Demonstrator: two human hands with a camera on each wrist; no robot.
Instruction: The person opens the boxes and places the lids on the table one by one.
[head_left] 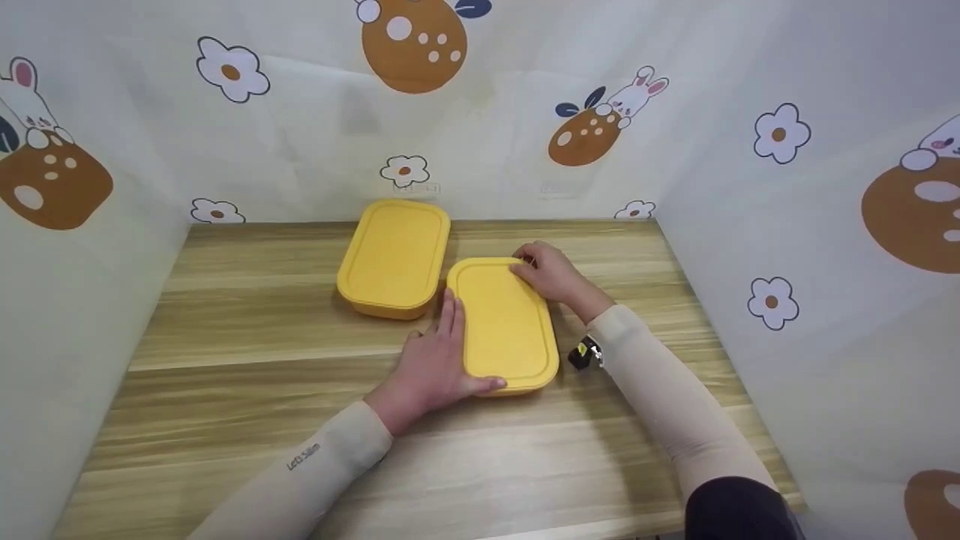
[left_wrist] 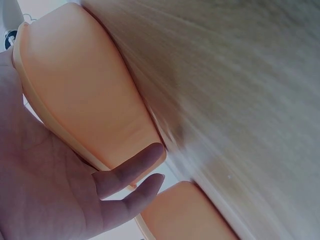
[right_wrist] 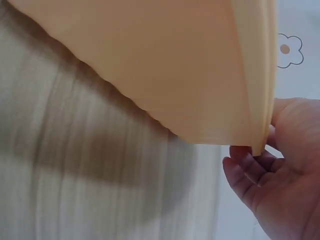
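A yellow lunch box, its body seen from the side in the left wrist view, stands on the table under a matching yellow lid. My left hand lies along the box's left side with fingers straight, the thumb resting on the lid's near edge. At the far right corner, my right hand pinches the lid's rim, thumb on top and fingers curled beneath, as the right wrist view also shows. Whether the lid is fully seated there is hard to tell.
A second yellow lunch box, lid on, stands just to the left and farther back. The wood-grain table is bordered by patterned cloth walls at the back and both sides. A small black object shows beside the right sleeve.
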